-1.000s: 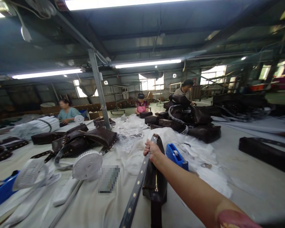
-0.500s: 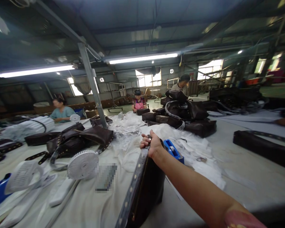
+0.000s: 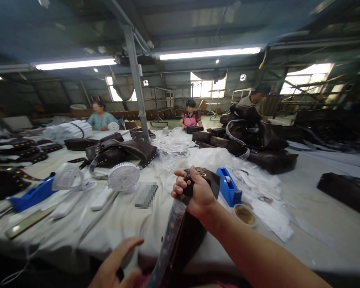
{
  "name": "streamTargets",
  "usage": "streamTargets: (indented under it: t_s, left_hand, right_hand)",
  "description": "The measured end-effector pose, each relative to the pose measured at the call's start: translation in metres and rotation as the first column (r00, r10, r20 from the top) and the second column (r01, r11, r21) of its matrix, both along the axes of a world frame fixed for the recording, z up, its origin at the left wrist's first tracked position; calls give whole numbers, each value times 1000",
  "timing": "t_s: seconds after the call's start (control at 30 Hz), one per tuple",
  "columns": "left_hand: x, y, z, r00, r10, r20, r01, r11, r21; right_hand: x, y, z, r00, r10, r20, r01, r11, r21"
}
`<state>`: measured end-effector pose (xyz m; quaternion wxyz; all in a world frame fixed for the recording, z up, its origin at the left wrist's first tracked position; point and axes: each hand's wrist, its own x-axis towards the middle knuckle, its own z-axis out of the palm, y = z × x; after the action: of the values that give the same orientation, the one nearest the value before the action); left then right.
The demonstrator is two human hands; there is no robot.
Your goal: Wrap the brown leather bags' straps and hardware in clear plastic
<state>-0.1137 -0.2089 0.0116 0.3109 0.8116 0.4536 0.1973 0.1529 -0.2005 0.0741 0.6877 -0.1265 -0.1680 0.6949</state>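
While our right hand (image 3: 199, 197) grips the bag (image 3: 193, 236) by its strap (image 3: 167, 242), left of the tape roll (image 3: 245, 215), our left hand (image 3: 115, 267) spreads, empty; holding firmly and steadying the bag should serve us best.

Cloth-covered tbl (image 3: 301, 194) w/ dk bags (image 3: 138, 150), wht fans (image 3: 123, 177), tape roll (image 3: 245, 215) & wht plastic (image 3: 211, 157)

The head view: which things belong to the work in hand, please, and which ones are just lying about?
Seem part of the work:
studded strap, gripped by the right hand
dark bag, below that hand

Seem to be just lying about, untouched:
round white fan
blue tape dispenser, though it might serve the work
roll near the dispenser
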Motion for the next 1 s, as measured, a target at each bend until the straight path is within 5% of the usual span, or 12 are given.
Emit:
streamTargets:
  t_s: [0.13, 0.27, 0.53, 0.67, 0.73, 0.77, 0.87, 0.93, 1.0]
  left_hand:
    - [64, 11, 15, 915, -211, 345, 224, 975, 0]
    - [111, 11, 20, 863, -149, 482, 318, 902, -291]
    - [103, -3, 14, 892, -39, 451, 257, 863, -435]
    - [106, -5, 19, 867, 2, 499, 209, 907, -366]
    - [109, -6, 21, 848, 6, 529, 211, 913, -348]
    - [111, -6, 22, 841, 10, 541, 211, 915, -344]
    - [116, -9, 23, 832, 31, 554, 190, 922, -337]
    - [118, -12, 23, 831, 41, 555, 180, 924, -338]
    - [120, -15, 23, 828, 37, 560, 192, 919, -344]
  right_hand:
    - [-19, -14, -7, 986, 19, 165, -17, 1000, -17]
    - [-5, -18, -14, 955, 32, 294, -20, 999, -45]
    - [8, -18, -16, 948, 110, 300, -110, 994, -16]
    - [3, -40, -22, 855, 47, 517, -27, 999, -46]
    - [5, -56, -31, 639, -158, 753, 181, 982, 53]
    - [7, -63, -35, 447, -301, 842, 291, 939, 182]
    - [15, -79, -42, -206, -619, 758, 326, 687, 650]
    - [18, -81, -40, -424, -671, 608, 189, 591, 784]
    - [17, -79, -37, -500, -685, 530, 96, 564, 820]
